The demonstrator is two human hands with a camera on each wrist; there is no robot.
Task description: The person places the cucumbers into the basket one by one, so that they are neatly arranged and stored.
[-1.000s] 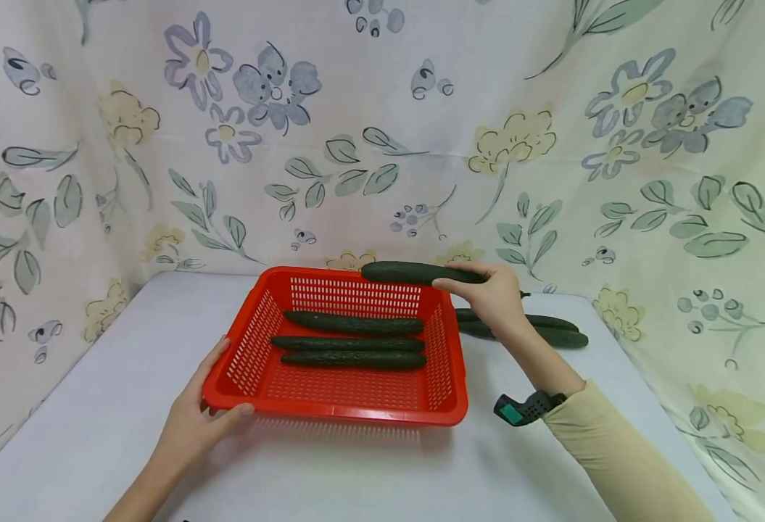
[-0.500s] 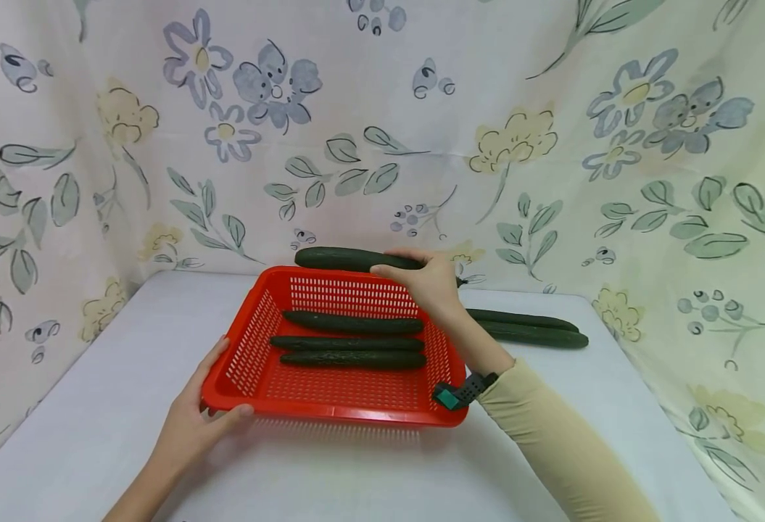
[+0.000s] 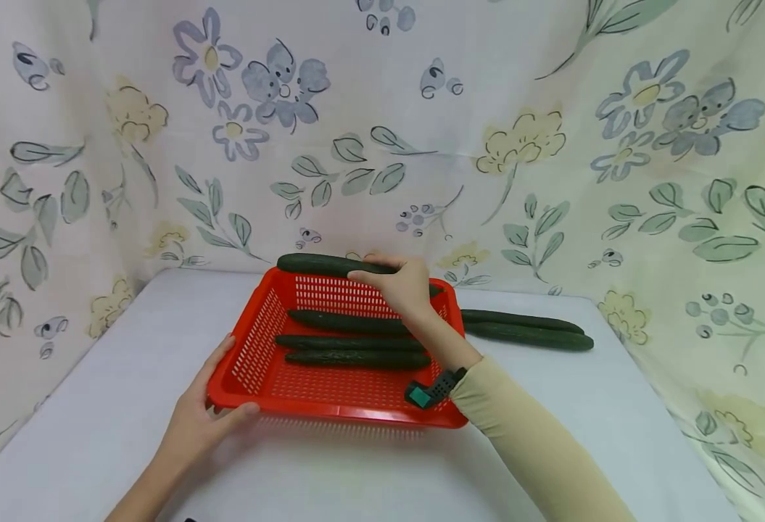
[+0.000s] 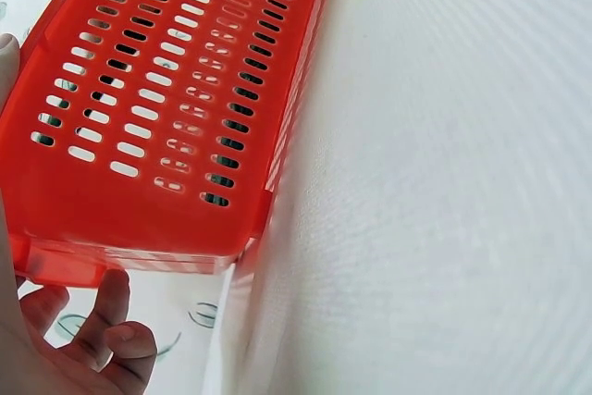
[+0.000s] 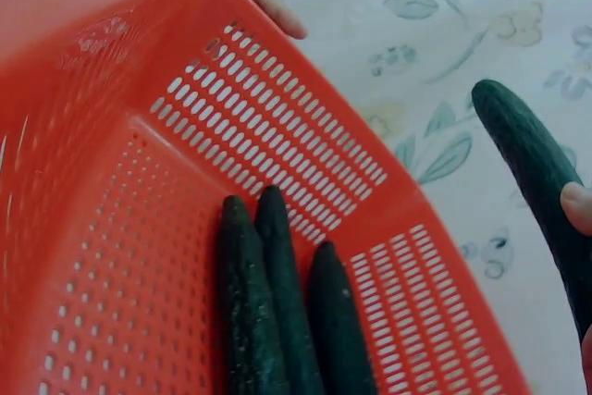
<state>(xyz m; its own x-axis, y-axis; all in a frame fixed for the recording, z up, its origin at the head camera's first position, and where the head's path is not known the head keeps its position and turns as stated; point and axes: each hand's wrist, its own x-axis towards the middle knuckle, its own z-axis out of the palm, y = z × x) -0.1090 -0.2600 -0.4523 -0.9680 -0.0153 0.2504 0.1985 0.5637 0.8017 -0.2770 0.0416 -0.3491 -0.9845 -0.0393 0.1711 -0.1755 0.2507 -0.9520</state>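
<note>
Since a second ago, your right hand [image 3: 400, 288] has travelled leftward with the held cucumber [image 3: 317, 265], from the far right corner of the perforated red plastic basket [image 3: 343, 412] to the middle of its far rim, while your left hand has stayed at the basket's near left corner. Your hands are well apart: the right pinches the cucumber between thumb and fingers, and the left [image 3: 194, 419] grips the basket, thumb on the near rim and fingers along the left side. The held cucumber lies nearly level across the centre of the frame; the right wrist view shows it clear of the basket wall, upright at the right edge. Inside the basket, three cucumbers [image 3: 356, 357] lie crosswise on the floor, the front two close together and the rear one a little apart, partly hidden behind your right wrist. A black wrist strap [image 3: 439, 388] and a beige sleeve [image 3: 528, 428] run toward the lower right. Right of the basket, two more cucumbers [image 3: 526, 333] lie side by side on the white table [image 3: 519, 406]. By count, the work looks about half done: three inside, one in hand, two outside. A floral curtain [image 3: 369, 94] fills the upper frame.
</note>
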